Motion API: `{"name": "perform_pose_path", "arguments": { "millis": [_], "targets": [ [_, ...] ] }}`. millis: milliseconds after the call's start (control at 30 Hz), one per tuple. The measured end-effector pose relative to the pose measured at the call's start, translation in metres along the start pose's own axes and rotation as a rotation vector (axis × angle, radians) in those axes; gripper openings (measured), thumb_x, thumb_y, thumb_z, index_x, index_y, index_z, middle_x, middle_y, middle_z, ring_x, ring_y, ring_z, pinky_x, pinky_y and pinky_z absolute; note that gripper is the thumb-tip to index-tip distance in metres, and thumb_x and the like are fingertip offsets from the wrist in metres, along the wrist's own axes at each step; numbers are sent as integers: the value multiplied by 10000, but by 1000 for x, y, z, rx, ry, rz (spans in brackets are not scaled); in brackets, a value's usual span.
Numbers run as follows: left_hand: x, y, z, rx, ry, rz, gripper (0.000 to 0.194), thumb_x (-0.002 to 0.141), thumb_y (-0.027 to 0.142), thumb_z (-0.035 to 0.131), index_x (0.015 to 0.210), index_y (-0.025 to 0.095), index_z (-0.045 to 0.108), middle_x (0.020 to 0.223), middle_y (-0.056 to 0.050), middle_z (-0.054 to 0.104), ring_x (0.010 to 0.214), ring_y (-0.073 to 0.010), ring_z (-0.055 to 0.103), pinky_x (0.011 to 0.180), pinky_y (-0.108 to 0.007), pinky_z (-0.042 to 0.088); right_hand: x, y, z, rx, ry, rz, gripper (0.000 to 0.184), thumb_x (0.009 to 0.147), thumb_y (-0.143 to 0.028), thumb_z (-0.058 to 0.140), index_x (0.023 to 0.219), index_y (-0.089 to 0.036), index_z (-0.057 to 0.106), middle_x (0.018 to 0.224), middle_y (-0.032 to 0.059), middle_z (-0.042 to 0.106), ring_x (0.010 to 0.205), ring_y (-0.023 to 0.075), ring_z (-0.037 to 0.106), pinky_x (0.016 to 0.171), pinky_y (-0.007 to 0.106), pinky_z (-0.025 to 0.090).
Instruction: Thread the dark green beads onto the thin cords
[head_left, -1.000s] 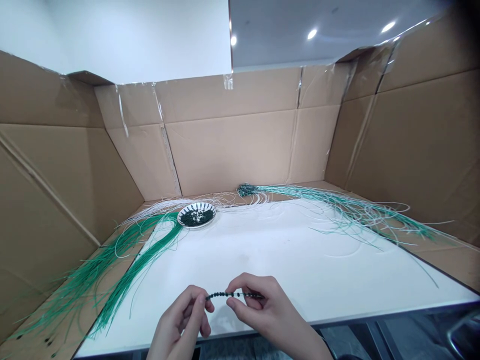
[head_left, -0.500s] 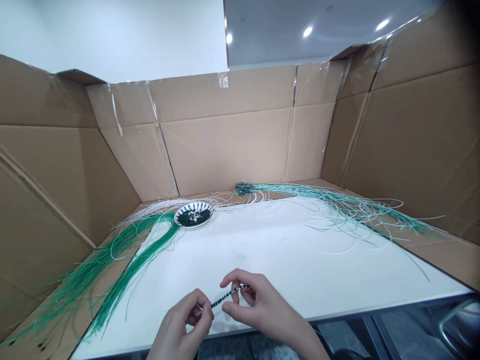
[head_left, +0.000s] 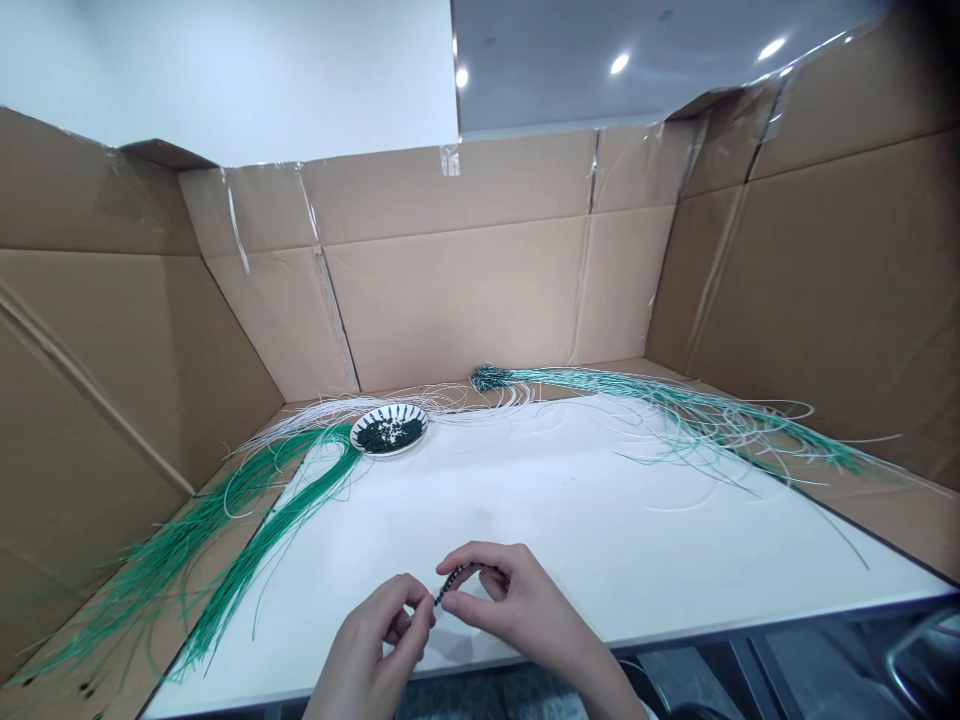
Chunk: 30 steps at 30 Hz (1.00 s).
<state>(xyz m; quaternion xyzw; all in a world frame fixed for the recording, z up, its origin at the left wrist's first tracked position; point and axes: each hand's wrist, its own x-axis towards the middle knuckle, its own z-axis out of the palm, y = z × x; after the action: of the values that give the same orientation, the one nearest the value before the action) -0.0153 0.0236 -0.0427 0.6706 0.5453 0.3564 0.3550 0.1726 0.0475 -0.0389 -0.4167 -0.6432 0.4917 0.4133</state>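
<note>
Left hand (head_left: pixel 379 630): thumb and index fingertips are pinched on the near end of a short, thin strand of small, round, dark beads (head_left: pixel 451 580), which is held above the near edge of the white, flat-topped counter (head_left: pixel 525 500). Right hand (head_left: pixel 525 600): curved around the strand, thumb and index fingertips apart; whether its other fingers grip the far end cannot be told.

The strand's long axis is bowed. From the left fingertips it rises rightward and away from the person, then bends over toward the right palm.

The step in hand appears to be adjusting or feeding the beaded strand between the fingers; the next move would call for a steady left pinch and a light right touch.

Beyond, at left, lies a long bundle of thin green strands (head_left: pixel 292 525); at its far end, a white, dark-striped round plate (head_left: pixel 390 409) holds dark beads. A green-and-white bundle (head_left: pixel 645 385) lies before the brown cardboard wall (head_left: pixel 450 280).
</note>
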Motion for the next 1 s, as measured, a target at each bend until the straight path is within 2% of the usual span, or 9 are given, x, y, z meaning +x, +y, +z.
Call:
{"name": "perform_pose_path", "arguments": {
  "millis": [167, 233, 300, 367, 400, 500, 633, 767, 1000],
  "targets": [
    [-1, 12, 3, 12, 40, 47, 261, 920, 389, 531, 716, 245, 609, 614, 30, 562, 599, -188, 540, 602, -268, 387, 3, 4, 1, 38, 53, 4, 100, 752, -258, 793, 738, -162, 768, 524, -77, 386, 553, 113, 254, 521, 277, 173],
    [-1, 15, 3, 14, 62, 55, 263, 926, 397, 536, 721, 250, 612, 603, 34, 549, 593, -190, 530, 604, -269, 391, 4, 5, 1, 64, 53, -4, 136, 729, -288, 811, 699, -163, 767, 549, -53, 474, 560, 116, 282, 527, 275, 197],
    [-1, 17, 2, 13, 79, 55, 258, 927, 408, 545, 734, 254, 619, 597, 36, 541, 594, -195, 531, 607, -269, 403, 4, 4, 0, 98, 46, -22, 184, 717, -339, 817, 701, -162, 769, 758, 22, 678, 572, 113, 321, 535, 274, 239],
    [-1, 17, 1, 14, 91, 54, 255, 925, 415, 547, 741, 255, 621, 608, 33, 549, 603, -199, 544, 619, -270, 416, 4, 3, -3, 118, 50, -30, 231, 746, -390, 793, 825, -173, 787, 1036, 72, 733, 557, 99, 319, 531, 272, 258],
    [-1, 16, 0, 15, 94, 54, 254, 923, 414, 549, 739, 255, 622, 613, 32, 553, 606, -200, 549, 632, -272, 422, 4, 2, -4, 118, 57, -27, 271, 772, -414, 771, 915, -184, 786, 1090, 76, 724, 540, 92, 307, 522, 271, 255],
    [-2, 15, -1, 24, 94, 57, 250, 914, 406, 558, 730, 254, 632, 615, 33, 549, 603, -199, 549, 658, -277, 429, 4, 1, -10, 93, 68, -9, 356, 841, -459, 701, 1066, -189, 758, 1028, 66, 709, 524, 93, 326, 520, 268, 264],
    [0, 11, -4, 36, 88, 34, 276, 922, 442, 542, 741, 251, 624, 626, 25, 567, 608, -202, 556, 616, -277, 412, 5, 3, -15, 52, 56, 9, 369, 891, -504, 638, 971, -162, 751, 919, 62, 694, 586, 132, 412, 552, 274, 312],
    [3, 5, -6, 52, 72, -25, 316, 933, 478, 507, 748, 242, 607, 607, 24, 565, 611, -213, 579, 593, -276, 418, 7, 8, -13, 53, 44, 5, 420, 955, -557, 531, 889, -186, 718, 908, 60, 695, 782, 199, 548, 653, 290, 392],
    [4, 2, -1, 87, -42, -56, 295, 941, 438, 470, 750, 242, 579, 634, 22, 581, 619, -209, 601, 588, -264, 426, 7, 19, -6, 23, 4, 48, 544, 1013, -628, 369, 961, -201, 701, 848, 24, 585, 769, 191, 522, 635, 280, 397]
  ]
}}
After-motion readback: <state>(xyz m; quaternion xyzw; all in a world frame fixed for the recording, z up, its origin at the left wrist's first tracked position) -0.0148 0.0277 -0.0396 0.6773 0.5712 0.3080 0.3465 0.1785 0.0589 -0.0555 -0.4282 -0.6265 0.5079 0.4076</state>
